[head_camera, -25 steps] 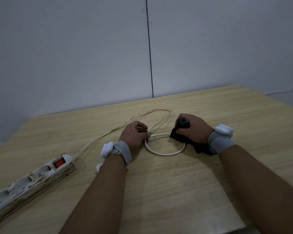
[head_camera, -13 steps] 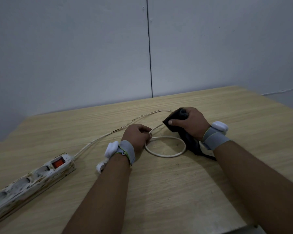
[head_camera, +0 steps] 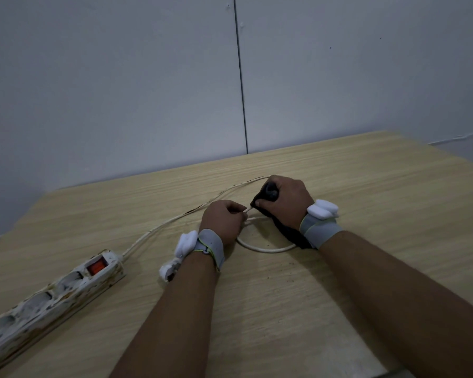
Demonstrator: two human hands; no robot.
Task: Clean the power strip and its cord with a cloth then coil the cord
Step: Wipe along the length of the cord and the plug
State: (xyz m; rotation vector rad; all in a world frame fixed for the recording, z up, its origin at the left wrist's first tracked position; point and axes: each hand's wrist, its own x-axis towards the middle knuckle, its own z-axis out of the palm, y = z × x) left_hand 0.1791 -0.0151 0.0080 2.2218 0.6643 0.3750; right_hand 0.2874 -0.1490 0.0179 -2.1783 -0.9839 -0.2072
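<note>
A person's two bare forearms reach forward over a pale wood-grain table (head_camera: 366,186), its laminate surface matte and flecked with dark specks just below the hands. The left hand (head_camera: 223,221) is curled knuckles-up into a loose fist, its fingertips pinching a thin, round, off-white cord (head_camera: 159,229) that looks stiff and slightly grimy. The right hand (head_camera: 287,200), just beside the left and a little farther from the body, is closed around a bunched dark cloth (head_camera: 268,196), a soft matte fabric whose loose end trails back under the wrist; the cloth wraps the cord where it emerges from the left hand's pinch. Below and between the two hands the cord bends into one rounded loop lying flat on the table; another run arcs away beyond the right hand's knuckles and sweeps back past the left hand toward the power strip (head_camera: 49,298). That strip lies well to the left of the left forearm, a long rectangular white plastic block, blotched and stained, with round sockets and an orange-red rocker switch at the end nearest the cord. Each wrist carries a grey fabric band (head_camera: 321,231) holding a smooth white pod. A plain grey panelled wall (head_camera: 120,91) stands beyond the hands.
</note>
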